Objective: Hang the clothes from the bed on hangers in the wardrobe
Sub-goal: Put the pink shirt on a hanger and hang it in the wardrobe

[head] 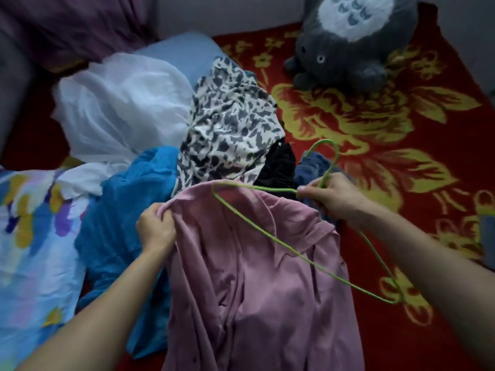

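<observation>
On the bed, a red blanket [375, 135] with yellow flowers covered most of the surface. The pink garment [254, 285] lay front and centre on the clothes pile, draped toward the camera and bunched at its top edge. A bright floral bedsheet [32, 236] filled the left edge. White sheer fabric [120, 103] sat crumpled behind it, over a light blue pillow [182, 52]. A blue garment [120, 210] lay just left of the pink one, partly under it. A cream garment with grey blotches [230, 124] sat heaped at the middle of the pile, behind the pink one. A grey plush toy [348, 44] lay at the far right, well apart from the clothes. A black garment [278, 164] and a denim piece [313, 164] lay side by side beyond the pink garment's top edge. The green wire hanger [329, 171] was held over the pink garment, hook pointing away, with one shoulder at the garment's top edge and the other out over the blanket. The left hand [156, 228] pinched the pink garment's top left edge, fingers curled into the cloth. The right hand [329, 194] gripped the hanger at the base of its hook, fingers closed round the wire.
</observation>
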`<state>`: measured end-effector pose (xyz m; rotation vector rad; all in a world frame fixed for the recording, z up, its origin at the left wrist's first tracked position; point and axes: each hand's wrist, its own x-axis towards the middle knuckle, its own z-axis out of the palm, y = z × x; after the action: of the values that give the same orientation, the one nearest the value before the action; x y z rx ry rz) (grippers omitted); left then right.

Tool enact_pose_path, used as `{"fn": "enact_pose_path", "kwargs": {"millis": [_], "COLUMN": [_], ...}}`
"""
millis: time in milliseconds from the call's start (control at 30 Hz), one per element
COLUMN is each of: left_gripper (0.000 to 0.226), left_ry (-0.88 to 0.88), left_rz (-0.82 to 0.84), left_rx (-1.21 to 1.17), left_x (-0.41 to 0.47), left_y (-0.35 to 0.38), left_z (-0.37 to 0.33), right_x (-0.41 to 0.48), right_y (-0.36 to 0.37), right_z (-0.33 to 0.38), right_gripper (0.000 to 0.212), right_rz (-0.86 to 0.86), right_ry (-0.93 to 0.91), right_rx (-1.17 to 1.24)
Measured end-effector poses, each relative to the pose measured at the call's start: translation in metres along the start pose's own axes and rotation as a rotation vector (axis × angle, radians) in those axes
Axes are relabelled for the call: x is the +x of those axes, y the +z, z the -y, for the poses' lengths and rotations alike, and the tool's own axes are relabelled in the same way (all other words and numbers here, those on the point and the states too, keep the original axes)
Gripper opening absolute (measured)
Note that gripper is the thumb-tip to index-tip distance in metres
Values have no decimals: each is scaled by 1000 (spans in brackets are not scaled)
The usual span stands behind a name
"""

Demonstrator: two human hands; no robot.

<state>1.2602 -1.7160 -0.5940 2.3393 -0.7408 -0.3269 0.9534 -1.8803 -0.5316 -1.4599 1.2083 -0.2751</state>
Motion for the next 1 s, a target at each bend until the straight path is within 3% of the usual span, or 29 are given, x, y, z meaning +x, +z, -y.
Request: {"fn": "enact_pose_path", "kwargs": {"millis": [67,267,433,533,600,633,700,767,833,867,933,1000], "left_gripper": [16,26,30,40,62,67,48,28,39,49,63,56], "left_ry": [87,291,396,349,272,256,283,342,409,446,513,533], "left_rz": [14,80,168,544,815,833,619,370,400,465,543,545], "left_rx": [-18,-51,-37,187,311,304,244,314,459,520,592,620], "left_x": [1,-8,-15,-9,-5,-3,7,21,30,31,27,19], "left_y": [-9,-22,-15,0,9,14,23,33,43,51,69,85], "left_z": [5,20,41,72,79,80,77,72,67,65,62,61], "right_x": [5,47,77,96,104,106,106,104,99,94,79,59], "right_y": [36,135,204,207,199,195,188,182,174,170,160,148], "right_z": [-5,-17,-22,-21,-19,-18,-12,-15,-29,-43,-78,-106], "right_gripper": [27,27,20,3,19,23,17,19,23,20,8,21], "right_rz": [128,220,231,129,119,155,180,95,-37,-126,-235,-237], "right_ry": [12,17,66,39,106,162,291,408,441,383,200,210], "right_rx": [-102,-169,-50,54,149,264,423,558,599,450,-168,-663]}}
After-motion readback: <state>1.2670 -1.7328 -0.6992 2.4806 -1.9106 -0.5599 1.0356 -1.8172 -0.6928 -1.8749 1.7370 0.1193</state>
